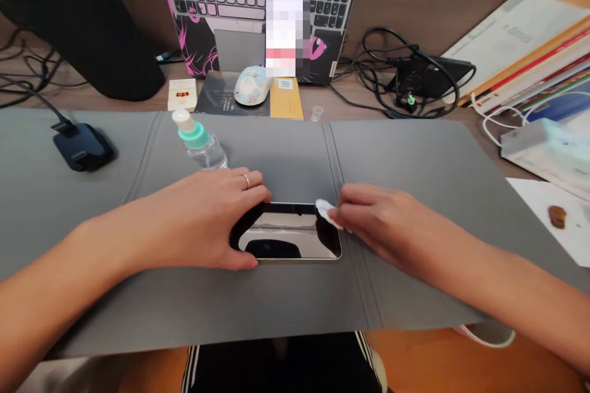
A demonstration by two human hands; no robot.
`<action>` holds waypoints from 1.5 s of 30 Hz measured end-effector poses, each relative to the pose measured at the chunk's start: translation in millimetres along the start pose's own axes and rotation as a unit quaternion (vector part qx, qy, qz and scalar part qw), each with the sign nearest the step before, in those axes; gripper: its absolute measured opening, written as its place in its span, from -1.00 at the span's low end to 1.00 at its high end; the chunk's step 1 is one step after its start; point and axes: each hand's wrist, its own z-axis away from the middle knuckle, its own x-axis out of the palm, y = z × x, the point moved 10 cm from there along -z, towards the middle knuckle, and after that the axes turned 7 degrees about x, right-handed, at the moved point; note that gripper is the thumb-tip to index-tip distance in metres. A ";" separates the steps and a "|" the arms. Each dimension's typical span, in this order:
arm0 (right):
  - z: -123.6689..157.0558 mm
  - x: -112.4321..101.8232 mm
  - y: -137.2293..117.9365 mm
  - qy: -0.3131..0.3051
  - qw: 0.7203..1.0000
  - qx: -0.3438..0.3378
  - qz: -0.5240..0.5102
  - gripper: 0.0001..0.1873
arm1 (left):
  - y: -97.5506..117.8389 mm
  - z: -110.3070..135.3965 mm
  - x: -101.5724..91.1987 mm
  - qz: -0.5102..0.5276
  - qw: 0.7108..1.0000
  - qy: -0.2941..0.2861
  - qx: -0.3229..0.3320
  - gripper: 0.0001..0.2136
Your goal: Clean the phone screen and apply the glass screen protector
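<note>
A phone [295, 234] lies lengthwise, glossy face up, on a grey mat [415, 153], its left end held by the left hand [216, 212], half open with thumb on the near edge and fingers on the far one, while the right hand [380, 215], fingers pinched nearly closed on a white tissue [328, 212], presses at the phone's far right corner. Crowding the left hand, beyond the phone to its left, stands a bottle [198, 137] with a teal collar; farther left sits a black box [83, 146] with a cable. Beyond the phone, past the mat's far edge, are a mouse [253, 85], a small carton [182, 97], a clear cap [316, 113] and a patterned laptop [239, 0], partly covered by a pixelated panel [280, 24]. Far to the phone's right and beyond, cables [369, 77] tangle near leaning books [530, 55], with a sheet of paper [534, 199] nearer. Between phone and person, a strip of mat reaches its front edge; wider stretches run left and right of the phone, crossed by the person's forearms, with raised seams on either side of it
</note>
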 end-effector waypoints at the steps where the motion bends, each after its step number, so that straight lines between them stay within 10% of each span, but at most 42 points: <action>1: 1.6 0.4 0.1 -0.003 1.000 0.000 -0.011 -0.71 | -1.0 -1.6 1.6 0.019 1.000 -0.001 0.003 -0.50; 14: -15.4 8.6 -33.4 0.008 0.999 -0.045 -0.028 -0.67 | -3.7 0.0 8.1 0.141 0.988 0.041 0.043 -0.45; 45: -32.8 7.6 -23.5 0.036 0.997 0.058 0.036 -0.75 | -14.1 -0.8 9.1 0.180 0.981 0.048 0.049 -0.21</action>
